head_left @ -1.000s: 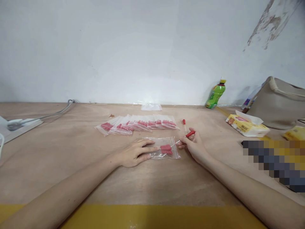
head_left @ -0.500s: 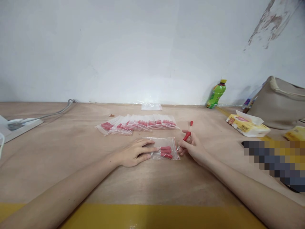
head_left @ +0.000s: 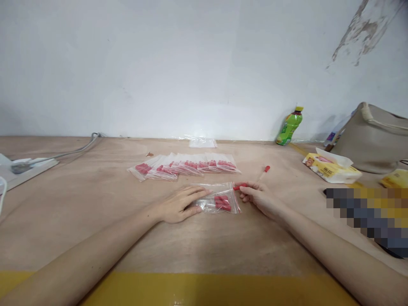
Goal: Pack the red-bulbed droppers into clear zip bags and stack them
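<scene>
A clear zip bag [head_left: 210,209] lies flat in front of me with several red-bulbed droppers [head_left: 223,203] inside, their clear stems pointing left. My left hand [head_left: 183,204] rests on the bag's left part, palm down and fingers apart. At the red-edged mouth on the right, my right hand [head_left: 256,196] pinches a dropper [head_left: 239,187] by its red bulb. This dropper's stem reaches leftward into the bag. Another red-bulbed dropper [head_left: 267,169] shows just behind my right hand; whether the hand touches its stem I cannot tell.
Behind the hands lies an overlapping row of filled bags [head_left: 191,163], with clear bags [head_left: 202,143] by the wall. To the right are a green bottle [head_left: 289,126], a tissue pack [head_left: 331,168], a grey-beige bag [head_left: 372,136] and a blurred dark object [head_left: 366,221]. A cable [head_left: 76,148] runs at left.
My right hand has turned the dropper level and slid its stem leftward into the bag. The other dropper's bulb has shifted right. My left hand stays on the bag.
</scene>
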Tool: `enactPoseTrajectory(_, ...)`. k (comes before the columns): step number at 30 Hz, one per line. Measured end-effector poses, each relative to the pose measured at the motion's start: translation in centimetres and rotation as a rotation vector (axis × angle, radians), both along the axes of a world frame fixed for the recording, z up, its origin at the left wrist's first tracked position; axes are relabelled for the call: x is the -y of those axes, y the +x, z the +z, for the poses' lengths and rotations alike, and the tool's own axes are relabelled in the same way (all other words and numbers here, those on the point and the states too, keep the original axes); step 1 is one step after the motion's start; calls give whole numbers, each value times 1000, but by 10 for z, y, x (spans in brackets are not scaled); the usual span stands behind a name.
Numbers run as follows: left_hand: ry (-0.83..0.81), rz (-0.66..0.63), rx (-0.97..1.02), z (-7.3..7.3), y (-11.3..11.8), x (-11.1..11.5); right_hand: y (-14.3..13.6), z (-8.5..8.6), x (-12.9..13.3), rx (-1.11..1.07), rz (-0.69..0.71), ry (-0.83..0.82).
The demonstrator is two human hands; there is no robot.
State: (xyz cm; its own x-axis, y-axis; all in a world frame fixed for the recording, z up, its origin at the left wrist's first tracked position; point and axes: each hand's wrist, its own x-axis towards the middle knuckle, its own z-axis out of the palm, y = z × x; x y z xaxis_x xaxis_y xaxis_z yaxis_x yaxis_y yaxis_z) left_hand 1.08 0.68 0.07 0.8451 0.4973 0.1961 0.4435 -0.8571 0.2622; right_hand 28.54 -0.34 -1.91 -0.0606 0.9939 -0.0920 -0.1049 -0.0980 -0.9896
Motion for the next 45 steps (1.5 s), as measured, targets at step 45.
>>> enactPoseTrajectory(45, 4, 31, -17, -6, -3, -4, 114, 36, -21, 1407, 296, 390)
